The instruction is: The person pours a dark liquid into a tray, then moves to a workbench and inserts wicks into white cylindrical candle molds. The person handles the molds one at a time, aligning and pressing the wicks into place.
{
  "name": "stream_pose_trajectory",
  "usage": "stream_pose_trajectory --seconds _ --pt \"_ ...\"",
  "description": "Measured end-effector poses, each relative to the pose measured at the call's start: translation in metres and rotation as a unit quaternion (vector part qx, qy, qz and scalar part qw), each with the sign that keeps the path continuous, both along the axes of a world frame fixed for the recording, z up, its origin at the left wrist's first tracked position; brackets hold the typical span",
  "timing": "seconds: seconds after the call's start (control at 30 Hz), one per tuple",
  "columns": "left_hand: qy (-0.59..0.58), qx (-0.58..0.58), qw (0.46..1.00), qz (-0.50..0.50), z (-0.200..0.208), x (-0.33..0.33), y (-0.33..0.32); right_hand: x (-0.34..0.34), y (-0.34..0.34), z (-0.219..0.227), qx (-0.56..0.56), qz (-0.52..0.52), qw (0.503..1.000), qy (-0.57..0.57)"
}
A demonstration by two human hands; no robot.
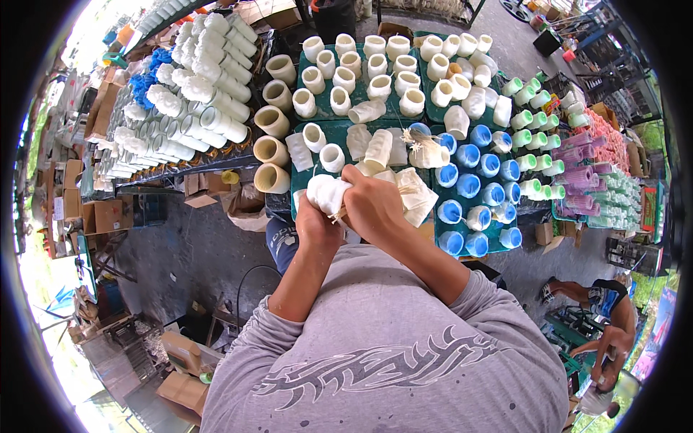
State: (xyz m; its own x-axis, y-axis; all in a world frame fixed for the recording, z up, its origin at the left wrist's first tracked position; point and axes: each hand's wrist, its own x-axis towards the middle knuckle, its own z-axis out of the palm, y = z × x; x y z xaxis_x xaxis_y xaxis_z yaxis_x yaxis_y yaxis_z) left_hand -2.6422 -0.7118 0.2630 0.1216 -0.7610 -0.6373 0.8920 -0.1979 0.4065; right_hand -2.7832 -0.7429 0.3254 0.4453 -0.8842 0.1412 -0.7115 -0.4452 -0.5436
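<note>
Close in front of my chest is a white, ribbed pillar candle (328, 193) with pale threads hanging from its lower end. My left hand (316, 227) is wrapped round it from below and the left. Over its right end closes my right hand (372, 200), and those fingers are partly hidden. Just beyond my right hand, cream wax cylinders (377, 148) lie on their sides on a green tray (303, 128). Beside that hand is a stack of pale, squarish pieces (416, 202) with a bundle of wicks (409, 182).
Rows of hollow cream cylinders (375, 65) stand at the back. Blue-topped cylinders (468, 185) fill the right side. Larger tan cylinders (271, 151) line the left edge. White pieces (216, 123) crowd a left table; green and purple ones (577, 166) stand far right. Another person (613, 325) bends at lower right.
</note>
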Motion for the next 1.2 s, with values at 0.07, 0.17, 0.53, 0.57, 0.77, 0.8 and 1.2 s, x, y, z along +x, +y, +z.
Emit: stream_pose_trajectory --seconds 0.07,0.17,0.53,0.57,0.77,0.8,1.2 --pt "-0.011 -0.001 1.0 0.0 0.006 -0.005 0.001 -0.002 -0.003 -0.002 -0.003 0.014 1.0 -0.009" --pt "-0.033 0.005 0.999 0.011 0.025 -0.007 0.002 -0.004 -0.007 -0.002 0.006 0.047 0.999 -0.012" --pt "-0.302 -0.136 0.942 0.054 0.012 0.011 -0.003 -0.034 -0.005 -0.006 0.214 0.157 0.962 -0.06" --pt "-0.356 -0.143 0.922 0.048 0.013 0.013 -0.004 -0.036 -0.005 -0.007 0.21 0.165 0.961 -0.071" --pt "-0.532 -0.211 0.817 0.077 0.02 0.0 -0.002 -0.044 0.0 -0.012 0.199 0.155 0.965 -0.078" --pt "-0.519 -0.225 0.82 0.086 0.021 -0.001 -0.001 -0.045 0.0 -0.015 0.194 0.157 0.965 -0.086" --pt "-0.214 -0.047 0.974 0.049 -0.026 0.049 -0.007 -0.035 0.001 -0.027 0.187 0.145 0.961 -0.144"
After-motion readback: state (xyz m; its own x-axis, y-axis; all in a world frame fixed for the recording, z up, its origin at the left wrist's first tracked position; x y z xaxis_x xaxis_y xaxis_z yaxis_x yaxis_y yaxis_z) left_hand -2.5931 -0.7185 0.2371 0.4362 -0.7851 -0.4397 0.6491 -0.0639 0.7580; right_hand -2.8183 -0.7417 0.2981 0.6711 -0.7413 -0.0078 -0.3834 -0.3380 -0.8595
